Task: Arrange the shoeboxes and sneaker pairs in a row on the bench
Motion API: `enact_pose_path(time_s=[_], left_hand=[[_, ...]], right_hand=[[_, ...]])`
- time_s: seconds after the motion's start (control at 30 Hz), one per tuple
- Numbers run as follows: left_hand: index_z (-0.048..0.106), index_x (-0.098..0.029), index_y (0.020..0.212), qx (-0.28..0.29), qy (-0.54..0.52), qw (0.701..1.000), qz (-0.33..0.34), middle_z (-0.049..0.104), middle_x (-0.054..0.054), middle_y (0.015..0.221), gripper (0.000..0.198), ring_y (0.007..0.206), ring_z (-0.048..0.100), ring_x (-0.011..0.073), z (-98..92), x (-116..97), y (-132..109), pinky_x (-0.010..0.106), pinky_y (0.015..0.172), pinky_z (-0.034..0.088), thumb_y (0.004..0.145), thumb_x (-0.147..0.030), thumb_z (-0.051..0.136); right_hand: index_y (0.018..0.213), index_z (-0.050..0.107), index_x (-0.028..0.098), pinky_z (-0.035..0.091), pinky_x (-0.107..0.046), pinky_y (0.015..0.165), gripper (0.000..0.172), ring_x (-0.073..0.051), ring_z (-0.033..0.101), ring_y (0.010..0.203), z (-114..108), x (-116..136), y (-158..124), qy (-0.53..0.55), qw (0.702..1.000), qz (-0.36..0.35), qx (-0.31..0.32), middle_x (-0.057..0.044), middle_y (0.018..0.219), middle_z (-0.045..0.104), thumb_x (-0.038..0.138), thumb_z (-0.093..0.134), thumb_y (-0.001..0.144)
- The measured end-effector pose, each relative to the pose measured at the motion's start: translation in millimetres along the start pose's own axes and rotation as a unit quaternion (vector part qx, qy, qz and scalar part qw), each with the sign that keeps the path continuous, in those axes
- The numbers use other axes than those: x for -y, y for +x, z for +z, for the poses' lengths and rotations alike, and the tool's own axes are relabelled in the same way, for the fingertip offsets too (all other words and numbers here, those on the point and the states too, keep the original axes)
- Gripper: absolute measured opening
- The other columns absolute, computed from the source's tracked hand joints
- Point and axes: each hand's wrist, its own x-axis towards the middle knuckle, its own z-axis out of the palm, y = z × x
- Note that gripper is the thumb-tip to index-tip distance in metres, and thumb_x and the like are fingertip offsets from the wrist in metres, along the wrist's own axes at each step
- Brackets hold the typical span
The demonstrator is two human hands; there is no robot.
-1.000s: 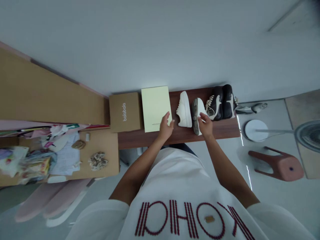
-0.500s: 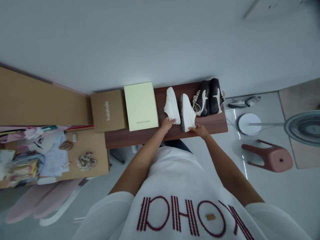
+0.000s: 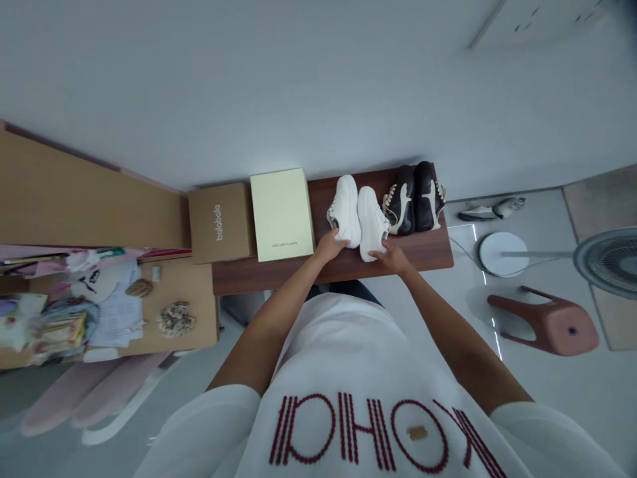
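We record a dark wooden tabletop (image 3: pixel 338 273) against the wall. On it lie a pale green box (image 3: pixel 281 212) with a brown box (image 3: pixel 219 222) touching its left side, then a pair of black shoes (image 3: pixel 413 197) at the right end. Between them stand two sneakers, side by side and touching. The left hand (image 3: pixel 329 245) has its grip clamped on the heel of the left white sneaker (image 3: pixel 346 207). The right hand (image 3: pixel 394 256) touches the heel of the right white sneaker (image 3: pixel 372 214), but we cannot tell its grip.

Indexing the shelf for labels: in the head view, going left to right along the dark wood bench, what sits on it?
brown box → pale green box → left white sneaker → right white sneaker → pair of dark shoes
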Motion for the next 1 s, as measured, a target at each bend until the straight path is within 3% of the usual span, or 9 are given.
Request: enact_pose_path(time_s=[0.2,0.4,0.6,1.0], left_hand=[[0.068,-0.015,0.124,-0.001,0.137,0.984,0.116,0.071,0.016,0.127,0.03,0.121,0.069,0.0315,-7.4,-17.8,-7.0,0.042,0.109,0.052,0.097,-0.028,0.071],[0.066,-0.015,0.123,-0.001,0.236,0.964,0.125,0.067,0.018,0.13,0.022,0.125,0.066,0.0324,-9.9,-24.8,-11.9,0.043,0.109,0.052,0.103,-0.021,0.061],[0.068,-0.015,0.123,-0.009,0.234,0.968,0.087,0.067,0.019,0.133,0.023,0.131,0.062,0.035,-4.2,-24.2,-13.1,0.043,0.114,0.046,0.103,-0.018,0.056],[0.068,-0.016,0.128,-0.025,0.243,0.968,0.058,0.067,0.021,0.136,0.03,0.131,0.061,0.0369,2.5,-14.3,-4.6,0.046,0.113,0.045,0.103,-0.017,0.052]], right_hand=[[0.101,0.071,0.02,0.051,-0.033,0.077,0.032,-0.03,0.073,0.092,-19.8,40.5,-1.2,-0.208,0.978,-0.032,0.017,-0.01,0.094,0.078,0.051,0.072,0.095],[0.119,0.069,0.017,0.048,-0.032,0.078,0.033,-0.031,0.075,0.101,-14.7,82.7,6.8,-0.36,0.932,-0.022,0.024,-0.019,0.111,0.079,0.046,0.058,0.107],[0.12,0.068,0.014,0.051,-0.035,0.085,0.03,-0.032,0.075,0.106,-0.5,98.0,25.5,-0.384,0.923,-0.028,0.019,-0.022,0.117,0.078,0.039,0.056,0.109],[0.116,0.069,0.013,0.052,-0.036,0.088,0.024,-0.031,0.074,0.108,19.9,97.0,40.4,-0.388,0.921,-0.045,0.009,-0.023,0.114,0.079,0.032,0.058,0.107]])
